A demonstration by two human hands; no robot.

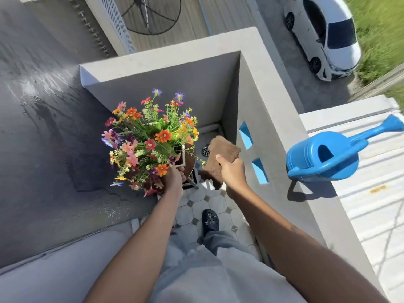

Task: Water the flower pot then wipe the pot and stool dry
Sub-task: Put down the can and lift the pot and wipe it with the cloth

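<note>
A pot full of colourful flowers (148, 141) stands on a round brown stool (189, 162) in the balcony corner. The pot itself is almost fully hidden under the blooms; only a pale rim edge (183, 159) shows. My left hand (173, 177) grips the pot at its near right side. My right hand (231, 171) holds a brown cloth (220, 156) in the air just right of the stool, apart from it. A blue watering can (323, 156) sits on top of the balcony wall to the right.
A grey balcony wall (271, 119) with blue cut-outs closes the corner at the back and right. The tiled floor (203, 204) has a drain (205, 151). My dark shoe (209, 221) stands near the stool. A wet dark wall (43, 127) rises at the left. Below, a white car (323, 36) is parked.
</note>
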